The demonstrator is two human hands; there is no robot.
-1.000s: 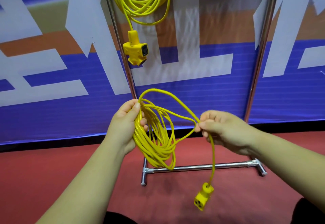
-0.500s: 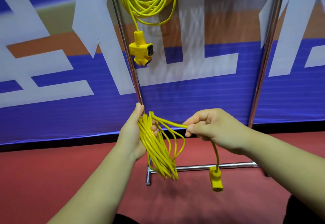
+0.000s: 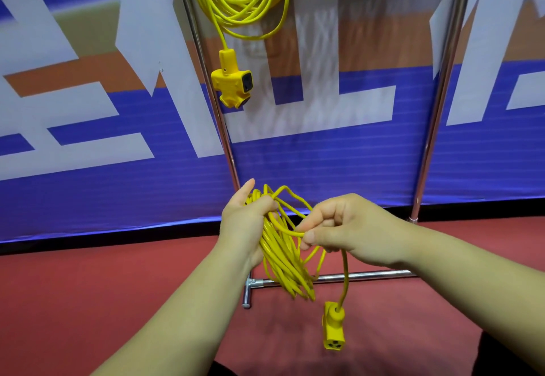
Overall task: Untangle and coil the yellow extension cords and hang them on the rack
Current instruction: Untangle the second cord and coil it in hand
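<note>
Nearest the camera, the socket end (image 3: 334, 329) of the yellow cord dangles free at 6 o'clock of the hands, hanging clear above the red floor (image 3: 88, 302). Above it, the right hand (image 3: 339, 228) is closed in a pinch on the last strand, apparently leading it across the bundle, likely to bind the loops so they do not spring apart. At its 9 o'clock, touching distance away, the left hand (image 3: 246, 222) is curled shut around the top of the coiled cord (image 3: 283, 254), thumb raised, letting the loops hang straight down. Behind, the rack (image 3: 327, 277) stands with its base bar on the floor and its posts rising at 11 and 1 o'clock. At 12 o'clock a finished coil (image 3: 244, 1) already hangs with its multi-socket block (image 3: 233, 80) near the left post; the span toward the right post looks open for the second coil.
</note>
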